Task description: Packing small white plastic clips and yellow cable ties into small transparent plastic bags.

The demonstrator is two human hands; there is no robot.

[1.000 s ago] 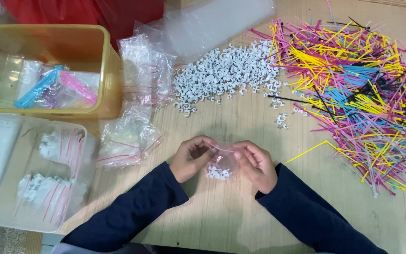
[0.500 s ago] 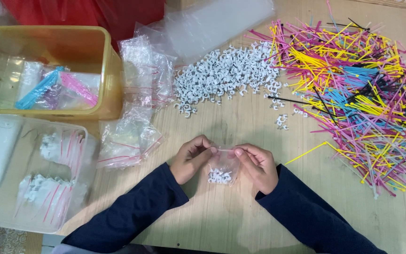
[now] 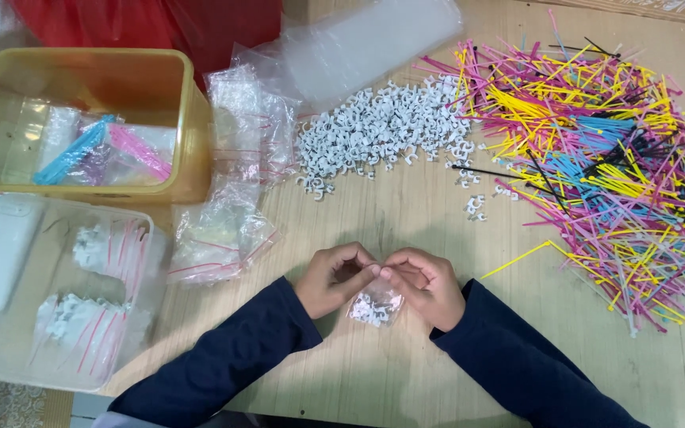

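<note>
Wooden counter (image 3: 406, 380), seen from your head cam, cluttered on three sides.

Small clear zip bag (image 3: 374, 307) sits low at centre, between your two hands, resting on or just above the counter; I can't tell which. It holds a small batch of white cable clips. Your left hand (image 3: 333, 279) and right hand (image 3: 428, 287) meet at the bag's top edge, fingers (image 3: 368, 269) pinched narrow on the mouth strip from both sides. That grip puts the weight of the clips at the bottom and keeps the seal line straight between your fingertips.

Just beyond your hands: loose heap of white clips (image 3: 382, 127), with a few strays (image 3: 476, 206) nearer to you. To your right, a big tangled pile of cable ties (image 3: 612, 158), pink, yellow, blue, black, well apart from the bag but within reach.

To your left, a stack of empty zip bags (image 3: 235, 190) with red seal lines, lying flat beside the bins, probably as supply stock. Yellow tub (image 3: 192, 119) at far left holds bagged ties, one blue bundle, one pink. Clear plastic bin (image 3: 148, 261) below it holds bagged white clips, at least two packs showing. A larger clear plastic sheet (image 3: 366, 40) lies at the far edge, red fabric (image 3: 144, 24) behind it.
</note>
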